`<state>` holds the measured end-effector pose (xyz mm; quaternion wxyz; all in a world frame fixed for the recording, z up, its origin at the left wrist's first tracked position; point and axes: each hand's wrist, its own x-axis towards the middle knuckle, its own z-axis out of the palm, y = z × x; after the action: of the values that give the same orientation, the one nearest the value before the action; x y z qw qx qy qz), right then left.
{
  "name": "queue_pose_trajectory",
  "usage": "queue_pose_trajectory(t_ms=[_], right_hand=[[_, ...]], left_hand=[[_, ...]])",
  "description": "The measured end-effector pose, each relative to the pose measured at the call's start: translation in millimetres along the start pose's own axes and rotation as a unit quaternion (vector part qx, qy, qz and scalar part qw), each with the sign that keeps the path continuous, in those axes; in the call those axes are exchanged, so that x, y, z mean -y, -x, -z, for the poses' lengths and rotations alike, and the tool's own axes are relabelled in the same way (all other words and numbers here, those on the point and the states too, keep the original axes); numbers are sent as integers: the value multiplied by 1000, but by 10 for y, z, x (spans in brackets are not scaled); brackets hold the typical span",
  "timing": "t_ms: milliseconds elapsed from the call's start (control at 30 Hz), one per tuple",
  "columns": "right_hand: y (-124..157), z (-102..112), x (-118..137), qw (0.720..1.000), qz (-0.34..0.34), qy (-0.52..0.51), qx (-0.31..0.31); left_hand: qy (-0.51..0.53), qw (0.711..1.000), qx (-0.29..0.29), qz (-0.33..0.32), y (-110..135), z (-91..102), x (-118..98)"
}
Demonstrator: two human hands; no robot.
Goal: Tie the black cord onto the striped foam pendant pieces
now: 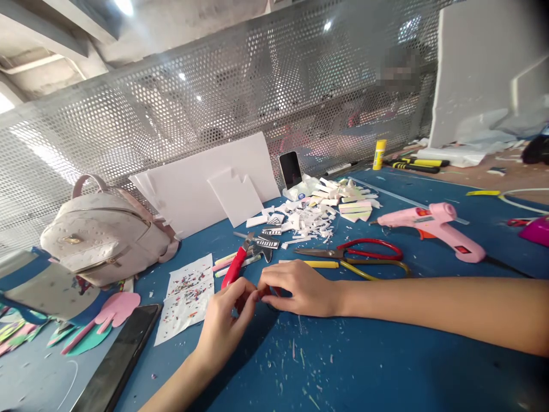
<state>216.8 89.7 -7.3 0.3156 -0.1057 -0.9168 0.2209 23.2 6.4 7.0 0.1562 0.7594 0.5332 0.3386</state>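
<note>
**Fig.** My left grip [223, 323] and right grip [295, 289] meet fingertip to fingertip on the blue worktop [364, 360]. Both are pinched tight, and what they pinch is hidden. The red-handled cutter [234, 268] lies just beyond my left grip, the nearer one. Its long axis runs away and rightward, metal tip farthest. Beyond my right grip lie a yellow stick [313, 264], scissors [360, 252], then a pink glue gun [429, 224].

Blue worktable [386, 366], perforated metal screen [193, 109], bright ceiling light [124, 6]
</note>
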Motion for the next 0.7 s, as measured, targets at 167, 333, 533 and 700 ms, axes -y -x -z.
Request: queue_pose_trajectory(t_ms=[167, 333, 533, 700], right_hand=[[-14, 20, -8, 998, -22, -50, -18], [-96, 147, 10, 996, -9, -83, -14], [-258, 404, 17, 980, -44, -195, 19], [-296, 494, -68, 958, -95, -271, 15]], left_hand=[[29, 1000, -8, 8, 1, 36, -99], [67, 998, -16, 7, -24, 84, -174], [91, 995, 9, -38, -55, -34, -319], [132, 960, 181, -169, -138, -396, -759]])
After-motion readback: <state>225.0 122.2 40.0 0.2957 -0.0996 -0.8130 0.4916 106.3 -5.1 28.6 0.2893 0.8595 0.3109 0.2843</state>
